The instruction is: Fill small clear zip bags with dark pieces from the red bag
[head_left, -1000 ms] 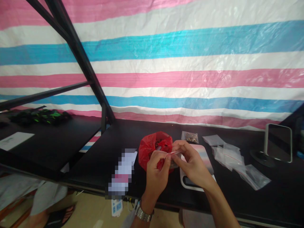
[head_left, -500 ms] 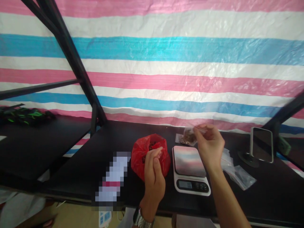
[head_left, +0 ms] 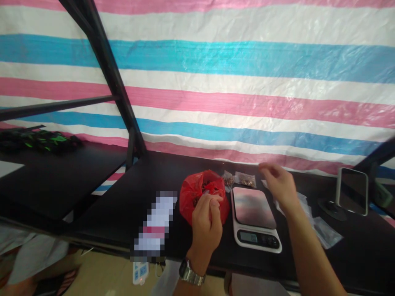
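My left hand point(head_left: 207, 220), with a metal-band watch at its wrist, is closed over the near side of a red plastic bag point(head_left: 188, 195). The fingers and thumb press together, and what they hold, if anything, is hidden. Small brown pieces show inside the red bag. My right hand point(head_left: 280, 185) hovers behind the right edge of a white digital scale point(head_left: 254, 209), its fingers loosely parted with nothing seen in them. Beyond the scale lie two small clear bags of brown pieces, one on the left point(head_left: 228, 181) and one on the right point(head_left: 245, 179).
Flat clear bags point(head_left: 327, 233) lie right of the scale, partly behind my right forearm. A phone-like device on a stand point(head_left: 352, 191) is farther right. A blurred-out oblong point(head_left: 157, 222) lies left of the red bag. Black frame bars point(head_left: 108, 70) rise before striped sheeting.
My right hand has let go of a small filled bag behind the scale and moved right. My left hand's fingers have curled tighter over the red bag. The view has shifted slightly.
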`<action>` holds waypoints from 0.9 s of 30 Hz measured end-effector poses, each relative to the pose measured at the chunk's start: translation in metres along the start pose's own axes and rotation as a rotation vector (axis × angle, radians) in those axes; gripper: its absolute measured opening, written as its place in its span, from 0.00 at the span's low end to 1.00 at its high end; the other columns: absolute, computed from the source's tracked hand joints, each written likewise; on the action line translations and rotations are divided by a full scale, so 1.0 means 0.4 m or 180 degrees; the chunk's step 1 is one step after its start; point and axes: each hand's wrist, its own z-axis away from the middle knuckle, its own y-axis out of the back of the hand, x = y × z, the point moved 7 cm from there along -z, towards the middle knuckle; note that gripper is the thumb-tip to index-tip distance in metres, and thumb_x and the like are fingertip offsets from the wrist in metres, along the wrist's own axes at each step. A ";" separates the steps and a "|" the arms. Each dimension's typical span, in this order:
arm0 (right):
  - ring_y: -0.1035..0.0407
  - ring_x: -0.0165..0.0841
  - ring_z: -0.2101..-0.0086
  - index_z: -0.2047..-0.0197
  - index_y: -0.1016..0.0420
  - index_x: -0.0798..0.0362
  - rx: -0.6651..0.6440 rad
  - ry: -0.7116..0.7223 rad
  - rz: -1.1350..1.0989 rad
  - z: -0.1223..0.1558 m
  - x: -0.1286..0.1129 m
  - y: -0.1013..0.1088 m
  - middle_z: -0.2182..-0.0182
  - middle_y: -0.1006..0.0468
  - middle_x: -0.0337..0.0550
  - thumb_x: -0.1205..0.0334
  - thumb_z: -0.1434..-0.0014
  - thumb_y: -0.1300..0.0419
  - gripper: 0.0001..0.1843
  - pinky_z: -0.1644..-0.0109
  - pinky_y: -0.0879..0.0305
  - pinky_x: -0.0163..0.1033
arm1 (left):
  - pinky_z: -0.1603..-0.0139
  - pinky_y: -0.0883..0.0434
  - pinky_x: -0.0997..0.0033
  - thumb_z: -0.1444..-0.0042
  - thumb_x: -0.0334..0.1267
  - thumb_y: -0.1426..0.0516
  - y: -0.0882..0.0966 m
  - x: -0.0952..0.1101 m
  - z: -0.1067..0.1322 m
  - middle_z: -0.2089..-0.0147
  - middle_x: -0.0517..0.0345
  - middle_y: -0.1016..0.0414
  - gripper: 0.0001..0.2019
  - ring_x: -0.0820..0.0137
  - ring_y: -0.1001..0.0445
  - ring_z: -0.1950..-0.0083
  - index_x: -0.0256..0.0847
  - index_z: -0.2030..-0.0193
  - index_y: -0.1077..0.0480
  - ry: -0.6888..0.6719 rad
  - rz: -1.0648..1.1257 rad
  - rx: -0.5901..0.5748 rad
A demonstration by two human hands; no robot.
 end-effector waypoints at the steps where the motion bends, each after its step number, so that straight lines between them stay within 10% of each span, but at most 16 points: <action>1: 0.19 0.46 0.58 0.58 0.16 0.52 0.0418 -0.0167 0.0095 0.005 0.027 0.065 0.60 0.12 0.51 0.53 0.41 0.40 0.15 0.48 0.25 0.51 | 0.53 0.25 0.67 0.25 0.37 0.53 0.007 -0.005 -0.001 0.63 0.54 0.20 0.16 0.66 0.20 0.60 0.43 0.59 0.24 0.0007 -0.0045 0.0036; 5: 0.20 0.50 0.59 0.56 0.14 0.52 0.0974 -0.0780 0.1279 0.064 0.144 0.223 0.59 0.13 0.57 0.56 0.44 0.41 0.18 0.50 0.27 0.53 | 0.58 0.25 0.68 0.26 0.38 0.52 0.018 -0.022 -0.004 0.67 0.56 0.22 0.17 0.67 0.22 0.65 0.43 0.61 0.24 0.0071 -0.0234 0.0035; 14: 0.20 0.56 0.57 0.56 0.12 0.49 0.0347 -0.1165 0.1933 0.143 0.276 0.227 0.57 0.13 0.59 0.51 0.46 0.34 0.17 0.54 0.28 0.53 | 0.66 0.26 0.73 0.28 0.37 0.50 0.002 0.007 0.001 0.72 0.58 0.22 0.16 0.69 0.24 0.72 0.43 0.65 0.24 -0.0221 -0.0463 -0.0346; 20: 0.19 0.49 0.63 0.58 0.13 0.54 0.0853 -0.0890 0.0527 0.126 0.175 0.249 0.66 0.13 0.56 0.38 0.39 0.38 0.27 0.60 0.27 0.48 | 0.63 0.25 0.72 0.29 0.33 0.47 -0.019 0.049 0.008 0.69 0.57 0.21 0.12 0.70 0.22 0.68 0.43 0.63 0.24 -0.0624 -0.0543 -0.0344; 23: 0.20 0.44 0.64 0.56 0.14 0.53 0.0270 -0.0667 -0.0559 0.118 0.083 0.181 0.62 0.12 0.52 0.34 0.44 0.31 0.30 0.62 0.25 0.45 | 0.52 0.21 0.67 0.32 0.32 0.40 -0.043 0.089 0.023 0.60 0.53 0.19 0.04 0.66 0.19 0.57 0.44 0.54 0.23 -0.1081 -0.0736 -0.0197; 27: 0.21 0.40 0.65 0.57 0.13 0.49 -0.1254 -0.0497 -0.1140 0.155 -0.054 0.040 0.66 0.13 0.45 0.40 0.42 0.28 0.21 0.60 0.24 0.43 | 0.39 0.23 0.55 0.34 0.41 0.35 -0.091 0.109 0.049 0.43 0.45 0.19 0.23 0.56 0.20 0.42 0.45 0.34 0.29 -0.1290 -0.1217 -0.0324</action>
